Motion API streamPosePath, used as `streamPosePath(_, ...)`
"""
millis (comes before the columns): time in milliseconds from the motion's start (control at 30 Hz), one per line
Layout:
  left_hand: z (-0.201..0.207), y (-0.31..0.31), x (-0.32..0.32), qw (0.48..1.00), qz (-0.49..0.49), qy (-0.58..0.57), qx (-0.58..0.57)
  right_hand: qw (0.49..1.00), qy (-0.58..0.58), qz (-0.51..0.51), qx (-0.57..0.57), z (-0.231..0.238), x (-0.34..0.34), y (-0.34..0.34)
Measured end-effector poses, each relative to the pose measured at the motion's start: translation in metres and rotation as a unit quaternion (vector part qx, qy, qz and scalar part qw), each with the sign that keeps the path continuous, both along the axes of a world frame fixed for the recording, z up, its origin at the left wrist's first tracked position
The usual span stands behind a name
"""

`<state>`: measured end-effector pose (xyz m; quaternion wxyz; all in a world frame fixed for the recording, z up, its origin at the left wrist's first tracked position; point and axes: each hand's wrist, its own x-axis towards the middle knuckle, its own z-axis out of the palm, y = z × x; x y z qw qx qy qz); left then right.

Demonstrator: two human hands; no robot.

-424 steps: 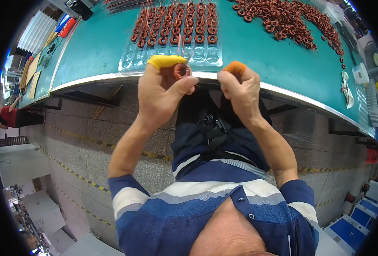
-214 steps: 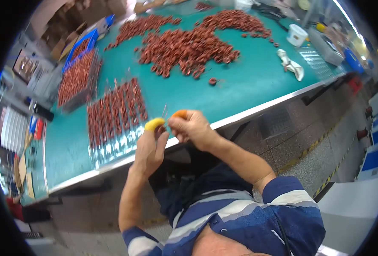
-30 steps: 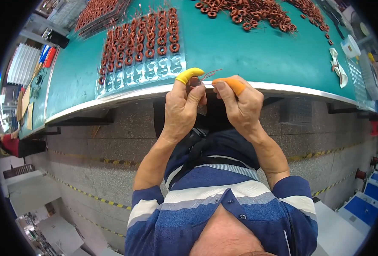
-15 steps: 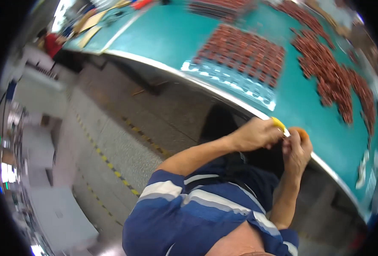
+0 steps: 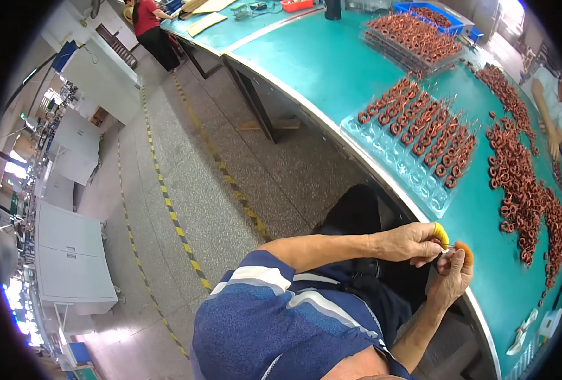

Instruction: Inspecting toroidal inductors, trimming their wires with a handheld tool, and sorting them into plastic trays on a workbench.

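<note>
My left hand (image 5: 409,243), with a yellow cover on one fingertip, is closed around a small reddish-brown ring coil that its fingers mostly hide. Thin wire leads (image 5: 450,247) run from there toward my right hand (image 5: 453,277), whose finger wears an orange cover. The right thumb and fingers pinch at those leads. A small white piece shows between the hands; its kind is unclear. Both hands meet by the table's near edge. Beyond them, a clear plastic tray (image 5: 392,155) holds rows of copper-coloured ring coils (image 5: 423,130) with upright wire ends; its near-side pockets are bare.
Loose ring coils (image 5: 515,171) lie heaped on the green table (image 5: 293,57) at right. Stacked trays of coils (image 5: 411,39) and a blue bin (image 5: 461,26) stand farther back. Another person's arm (image 5: 547,120) is at the far right; a person in red (image 5: 148,25) stands far left.
My view has swung, so the table and trays sit farther right and the picture is sharper. Both hands stay close together at the table edge, still pinching the small piece.
</note>
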<state>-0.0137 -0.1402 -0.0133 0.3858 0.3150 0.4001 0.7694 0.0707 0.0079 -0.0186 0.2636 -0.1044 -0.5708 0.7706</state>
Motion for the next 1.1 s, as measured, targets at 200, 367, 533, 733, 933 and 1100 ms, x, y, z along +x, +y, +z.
streamPosePath(200,0.014,-0.006,-0.011,0.865,0.242,0.421,-0.124,0.997,-0.046,-0.037,0.048,-0.006,0.003,-0.002)
streamPosePath(367,0.028,0.019,-0.024,0.793,0.134,0.589,-0.071,0.990,-0.129,-0.044,0.022,0.018,0.008,-0.003)
streamPosePath(533,0.034,0.007,-0.047,0.686,0.115,0.709,-0.118,0.979,-0.173,0.088,-0.054,0.044,0.004,-0.006)
streamPosePath(733,0.062,0.028,-0.036,0.759,-0.047,0.627,-0.170,0.987,-0.059,0.113,-0.099,0.027,0.026,0.020)
streamPosePath(933,0.072,0.034,-0.017,0.693,-0.094,0.691,-0.185,0.982,-0.080,0.112,-0.131,0.014,0.045,0.023)
streamPosePath(1100,0.043,0.041,-0.024,0.694,-0.019,0.701,-0.164,0.986,-0.103,-0.080,0.101,0.016,0.043,0.014)
